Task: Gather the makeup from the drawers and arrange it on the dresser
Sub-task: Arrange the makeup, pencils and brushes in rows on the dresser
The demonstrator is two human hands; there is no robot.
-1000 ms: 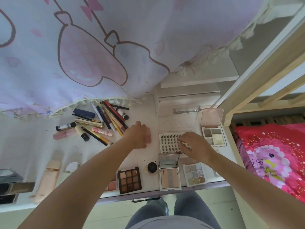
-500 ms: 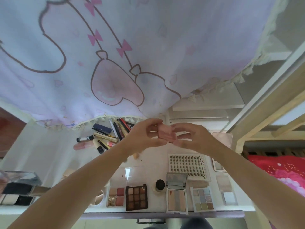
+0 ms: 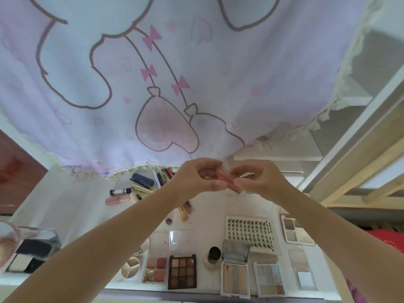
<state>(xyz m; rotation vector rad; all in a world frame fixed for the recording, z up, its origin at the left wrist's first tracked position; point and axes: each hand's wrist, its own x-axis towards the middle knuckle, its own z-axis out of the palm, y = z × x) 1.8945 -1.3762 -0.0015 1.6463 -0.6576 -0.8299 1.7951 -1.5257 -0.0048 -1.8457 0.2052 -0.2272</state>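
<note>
Both hands are raised above the white dresser top (image 3: 209,211) and hold a small pink compact (image 3: 230,181) between them. My left hand (image 3: 196,177) pinches its left side with thumb and fingers. My right hand (image 3: 260,181) pinches its right end. Along the front edge lie open palettes: a brown eyeshadow palette (image 3: 182,271), a blush quad (image 3: 155,270), a mirrored contour palette (image 3: 235,274) and a pastel palette (image 3: 270,278). A lash tray (image 3: 251,232) sits behind them.
A heap of pencils, tubes and a navy case (image 3: 142,184) lies at the back left. A black compact (image 3: 32,250) sits far left, a grey quad palette (image 3: 295,230) far right. A pink-printed curtain (image 3: 153,84) hangs over the back. A wooden bed frame (image 3: 360,160) stands to the right.
My left hand lifted the pink compact off the dresser and my right hand left the lash tray to join it. The view tilted upward.
</note>
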